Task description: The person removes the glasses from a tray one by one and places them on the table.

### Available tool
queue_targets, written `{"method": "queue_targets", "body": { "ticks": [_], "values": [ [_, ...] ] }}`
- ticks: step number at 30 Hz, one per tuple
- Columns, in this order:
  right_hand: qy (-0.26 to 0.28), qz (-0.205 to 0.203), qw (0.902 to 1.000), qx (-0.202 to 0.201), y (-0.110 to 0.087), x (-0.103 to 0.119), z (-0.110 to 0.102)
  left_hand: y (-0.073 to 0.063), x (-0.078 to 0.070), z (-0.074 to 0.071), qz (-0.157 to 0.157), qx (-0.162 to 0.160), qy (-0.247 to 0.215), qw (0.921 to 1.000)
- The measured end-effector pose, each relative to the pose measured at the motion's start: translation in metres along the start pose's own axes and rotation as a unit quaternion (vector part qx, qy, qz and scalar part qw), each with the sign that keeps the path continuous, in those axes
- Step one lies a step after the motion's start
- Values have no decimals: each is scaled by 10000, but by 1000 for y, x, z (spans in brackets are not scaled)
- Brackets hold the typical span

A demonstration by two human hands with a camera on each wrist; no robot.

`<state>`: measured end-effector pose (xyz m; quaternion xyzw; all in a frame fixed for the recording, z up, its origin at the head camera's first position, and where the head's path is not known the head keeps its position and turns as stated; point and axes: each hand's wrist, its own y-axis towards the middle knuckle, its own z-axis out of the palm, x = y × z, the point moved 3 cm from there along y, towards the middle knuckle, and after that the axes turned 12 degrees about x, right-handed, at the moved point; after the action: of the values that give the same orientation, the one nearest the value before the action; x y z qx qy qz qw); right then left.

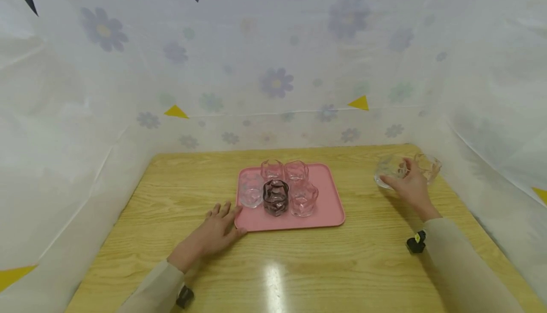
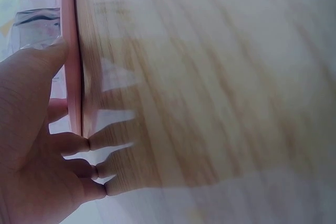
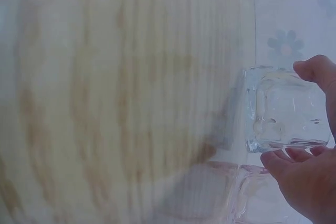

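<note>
In the head view a pink tray bears several wavy glass tumblers. A dark grey tumbler is at its middle, a clear tumbler to the left. Another see-through tumbler is front right, with two at the back. My left hand rests at the tray's front left corner, fingers spread and thumb at the rim. At the table's right side, my right hand grips a clear glass between thumb and fingers. A second clear glass stands just to the right of that hand.
The wooden table runs up to a pale flowered sheet at the back. White sheets hang on both sides. Bare wood lies between the tray and the glasses at the right.
</note>
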<state>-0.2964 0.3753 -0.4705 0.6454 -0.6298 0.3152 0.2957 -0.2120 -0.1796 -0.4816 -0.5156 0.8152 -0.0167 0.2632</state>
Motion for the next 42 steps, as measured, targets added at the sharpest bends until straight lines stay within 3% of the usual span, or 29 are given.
{"method": "queue_targets", "body": {
  "ticks": [8,33,39,42],
  "values": [
    [85,159,9998,-81,-1,-4,-4,0,-1,-2,25,-49,21,10000],
    [-431,505,9976,-212,-1,3,-9,1,1,3,29,-64,62,10000],
    [-1069,33,9900,-922,-6,17,-16,1,1,2,29,-78,42,10000],
    [-1108,-92,9877,-1101,-9,26,-18,1,0,2,26,-103,55,9999]
  ]
}}
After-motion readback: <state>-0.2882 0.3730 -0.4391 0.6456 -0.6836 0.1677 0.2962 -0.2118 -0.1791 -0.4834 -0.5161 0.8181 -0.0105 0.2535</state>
